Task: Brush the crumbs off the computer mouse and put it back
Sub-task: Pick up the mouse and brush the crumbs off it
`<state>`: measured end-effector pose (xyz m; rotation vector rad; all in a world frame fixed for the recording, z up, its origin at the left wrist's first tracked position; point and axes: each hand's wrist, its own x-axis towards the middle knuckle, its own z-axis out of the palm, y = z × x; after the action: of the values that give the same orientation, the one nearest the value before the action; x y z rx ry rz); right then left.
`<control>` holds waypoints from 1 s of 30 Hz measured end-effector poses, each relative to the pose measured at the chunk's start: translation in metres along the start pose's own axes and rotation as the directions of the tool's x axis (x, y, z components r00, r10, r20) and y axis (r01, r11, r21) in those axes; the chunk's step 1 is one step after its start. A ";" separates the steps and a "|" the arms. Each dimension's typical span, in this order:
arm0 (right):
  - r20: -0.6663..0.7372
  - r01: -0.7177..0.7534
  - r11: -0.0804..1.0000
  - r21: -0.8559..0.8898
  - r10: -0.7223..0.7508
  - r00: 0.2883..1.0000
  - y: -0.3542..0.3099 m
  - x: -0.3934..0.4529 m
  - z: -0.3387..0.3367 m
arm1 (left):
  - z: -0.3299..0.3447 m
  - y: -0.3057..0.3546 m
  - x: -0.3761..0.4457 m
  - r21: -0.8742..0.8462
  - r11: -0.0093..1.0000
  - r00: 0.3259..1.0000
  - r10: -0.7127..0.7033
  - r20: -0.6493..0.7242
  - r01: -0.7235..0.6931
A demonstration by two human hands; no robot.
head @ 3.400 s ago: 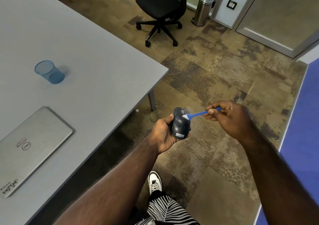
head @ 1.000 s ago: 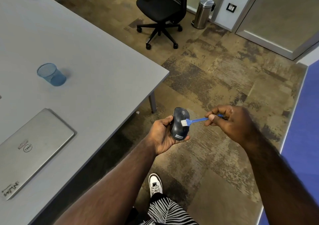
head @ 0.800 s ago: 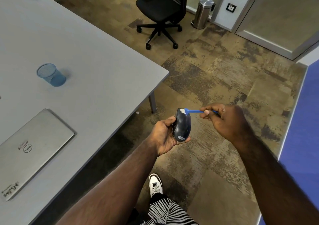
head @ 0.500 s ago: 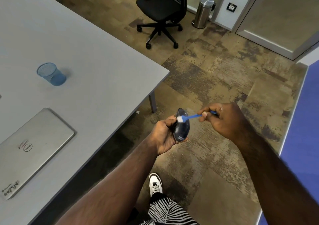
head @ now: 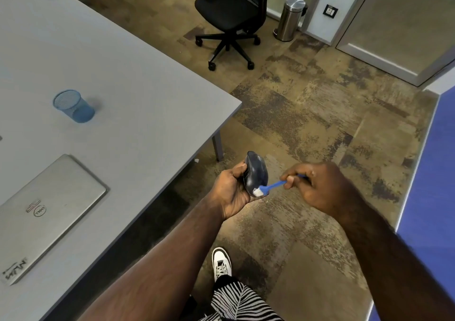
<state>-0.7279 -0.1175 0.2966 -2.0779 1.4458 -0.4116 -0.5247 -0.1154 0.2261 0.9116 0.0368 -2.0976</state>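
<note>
The left hand (head: pixel 232 189) reaches forward off the tabletop's (head: pixel 138 94) near edge and over open carpet, its fingers wrapped around the dark computer mouse (head: pixel 255 173), held in the air with its long axis running away from the person and its top turned toward the right. The right hand (head: pixel 317 186) comes in from the right, fingers pinched on the handle of a small blue brush (head: pixel 269 187) whose white bristles touch the mouse's near end. A closed laptop (head: pixel 46 212) and a blue mesh cup (head: pixel 73 106) rest on the tabletop, well apart from the hands.
</note>
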 end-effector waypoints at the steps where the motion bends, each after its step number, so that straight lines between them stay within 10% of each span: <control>1: -0.097 -0.008 1.000 -0.004 0.007 0.995 0.003 0.000 -0.002 | 0.000 0.001 -0.001 0.020 1.000 1.000 -0.004 -0.002 0.004; 4: -0.228 0.023 1.000 0.020 -0.018 0.973 0.004 -0.003 -0.005 | 0.000 0.004 -0.002 0.043 0.999 1.000 -0.011 -0.012 0.012; 8: -0.073 0.068 0.997 0.045 -0.064 0.995 -0.003 -0.008 0.005 | -0.003 0.004 -0.003 -0.046 0.999 0.999 -0.029 -0.014 0.028; 13: -0.310 -0.017 0.998 0.066 0.036 0.950 0.005 -0.004 -0.001 | -0.002 0.003 -0.005 -0.016 0.999 0.999 -0.034 -0.006 0.034; 18: -0.188 0.061 0.990 0.127 -0.037 0.982 0.000 -0.003 0.006 | -0.002 0.003 -0.006 -0.011 0.999 0.999 -0.035 -0.012 0.035; 30: -0.309 -0.144 0.985 0.097 0.167 0.936 0.005 0.009 0.003 | -0.002 0.001 -0.009 0.049 0.997 0.998 -0.065 0.000 0.065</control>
<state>-0.7263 -0.1260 0.2907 -1.8835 1.7369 -0.7492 -0.5193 -0.1087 0.2304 0.9499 0.0144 -2.1675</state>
